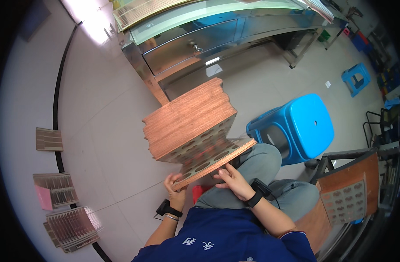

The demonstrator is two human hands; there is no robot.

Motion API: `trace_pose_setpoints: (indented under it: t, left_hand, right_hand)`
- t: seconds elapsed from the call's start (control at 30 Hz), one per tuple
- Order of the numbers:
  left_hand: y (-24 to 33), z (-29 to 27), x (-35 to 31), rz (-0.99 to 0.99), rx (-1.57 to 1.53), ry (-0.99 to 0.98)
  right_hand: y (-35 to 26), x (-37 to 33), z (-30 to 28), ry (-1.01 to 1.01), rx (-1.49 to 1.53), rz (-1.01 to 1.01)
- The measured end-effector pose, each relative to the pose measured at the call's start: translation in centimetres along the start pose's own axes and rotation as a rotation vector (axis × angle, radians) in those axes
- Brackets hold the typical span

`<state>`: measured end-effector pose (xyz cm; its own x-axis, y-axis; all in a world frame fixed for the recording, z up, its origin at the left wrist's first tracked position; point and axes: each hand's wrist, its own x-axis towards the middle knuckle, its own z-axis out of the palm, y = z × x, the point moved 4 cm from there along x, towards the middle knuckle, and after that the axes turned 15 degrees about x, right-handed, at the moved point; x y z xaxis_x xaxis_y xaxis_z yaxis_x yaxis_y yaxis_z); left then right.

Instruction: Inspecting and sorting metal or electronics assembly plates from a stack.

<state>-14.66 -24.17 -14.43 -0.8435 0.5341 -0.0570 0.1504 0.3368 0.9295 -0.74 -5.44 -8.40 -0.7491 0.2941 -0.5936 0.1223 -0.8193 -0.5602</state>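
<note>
A thick stack of copper-coloured panels (189, 118) with layered edges stands tilted in front of my knees. Rows of dark round patterns show on its near face. Leaning away from it at a narrow V is a thinner stack of similar panels (215, 168), its copper edge toward me. My left hand (176, 187) is closed around the left end of this thinner stack, fingers on its face. My right hand (235, 183) is at its lower edge near the middle, fingers loosely apart, one seeming to touch the edge. What supports the stacks underneath is hidden.
A blue plastic stool (302, 129) is right of my knees, a smaller one (356, 79) farther off. Ahead stands a metal desk (191, 48) with a drawer. Several panel stacks (73, 227) lean along the left wall. A wooden chair (352, 192) at right bears a patterned panel.
</note>
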Motion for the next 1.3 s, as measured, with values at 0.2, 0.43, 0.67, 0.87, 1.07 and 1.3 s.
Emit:
trace_pose_setpoints:
  t: [0.2, 0.43, 0.67, 0.87, 1.07, 1.3]
  left_hand:
    - [1.7, -0.7, 1.8, 0.182, 0.062, -0.108]
    - [7.2, 1.7, 2.4, 0.532, 0.286, -0.118]
    - [12.2, 7.7, 2.5, 0.831, 0.428, -0.237]
    - [16.6, 11.9, 3.1, 0.823, 0.449, -0.350]
    - [17.6, 13.7, 4.2, 0.636, 0.328, -0.607]
    - [0.4, 13.3, 8.1, -0.143, 0.039, -0.910]
  right_hand:
    - [0.0, -0.2, 0.0, 0.065, -0.019, -0.055]
    - [-1.6, -1.0, 0.8, 0.158, 0.091, -0.030]
    - [-4.3, 0.1, -0.9, 0.246, 0.307, -0.158]
    - [-6.6, 1.1, -4.3, 0.437, 0.492, -0.390]
    - [-9.3, 1.0, -4.9, 0.549, 0.574, -0.463]
    - [-10.7, 1.8, -6.0, 0.533, 0.549, -0.412]
